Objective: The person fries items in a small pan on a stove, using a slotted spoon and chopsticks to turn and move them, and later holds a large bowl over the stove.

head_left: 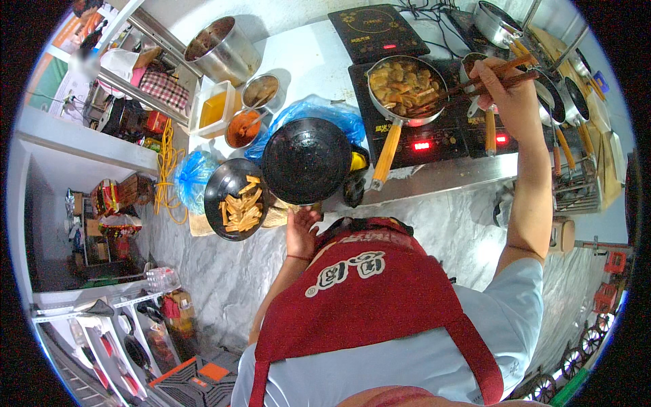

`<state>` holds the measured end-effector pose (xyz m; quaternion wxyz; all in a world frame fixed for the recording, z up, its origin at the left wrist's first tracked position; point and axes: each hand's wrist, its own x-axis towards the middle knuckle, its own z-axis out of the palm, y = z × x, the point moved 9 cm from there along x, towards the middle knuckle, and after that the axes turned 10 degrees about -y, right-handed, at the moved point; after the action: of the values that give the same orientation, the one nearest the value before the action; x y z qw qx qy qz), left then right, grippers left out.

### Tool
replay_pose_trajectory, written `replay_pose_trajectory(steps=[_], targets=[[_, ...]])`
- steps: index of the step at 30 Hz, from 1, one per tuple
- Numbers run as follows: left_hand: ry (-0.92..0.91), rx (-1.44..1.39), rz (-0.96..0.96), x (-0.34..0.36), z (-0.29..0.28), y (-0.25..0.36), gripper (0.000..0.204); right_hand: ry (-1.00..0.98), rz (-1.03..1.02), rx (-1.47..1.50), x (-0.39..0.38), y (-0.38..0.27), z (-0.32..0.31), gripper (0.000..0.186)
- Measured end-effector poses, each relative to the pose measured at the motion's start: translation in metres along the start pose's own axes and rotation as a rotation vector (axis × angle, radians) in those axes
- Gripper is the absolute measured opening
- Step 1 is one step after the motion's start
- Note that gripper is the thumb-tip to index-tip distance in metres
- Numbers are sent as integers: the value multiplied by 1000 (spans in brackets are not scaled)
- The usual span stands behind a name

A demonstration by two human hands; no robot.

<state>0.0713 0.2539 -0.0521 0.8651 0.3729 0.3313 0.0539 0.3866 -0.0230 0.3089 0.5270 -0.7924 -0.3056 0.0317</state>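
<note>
My right hand (505, 91) is closed around long brown chopsticks (468, 88), whose tips reach into the food at the right side of a pan (390, 124). Brown chunks in sauce (405, 85) fill this pan, which sits on a lit induction cooker (434, 152) with its wooden handle toward me. My left hand (300, 234) is at the counter edge, fingers partly extended, just below a black bowl (306, 159). Whether its fingertips touch the bowl's rim, I cannot tell. To the left, a second black bowl (215, 180) holds yellowish-brown strips (242, 209).
A tall steel pot (234, 57), a container of yellow liquid (215, 112) and a bowl of red seasoning (243, 129) stand at the back left. Blue plastic bags (196, 175) lie around the bowls. Another cooker (376, 30) is behind the pan; several wooden-handled pans (576, 102) are at the right.
</note>
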Motion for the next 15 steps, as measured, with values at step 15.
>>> replay_pose_trajectory(steps=[15], targets=[[54,-28,2,-5,5,3,57,113,-198,-344,-16,11,21,10]])
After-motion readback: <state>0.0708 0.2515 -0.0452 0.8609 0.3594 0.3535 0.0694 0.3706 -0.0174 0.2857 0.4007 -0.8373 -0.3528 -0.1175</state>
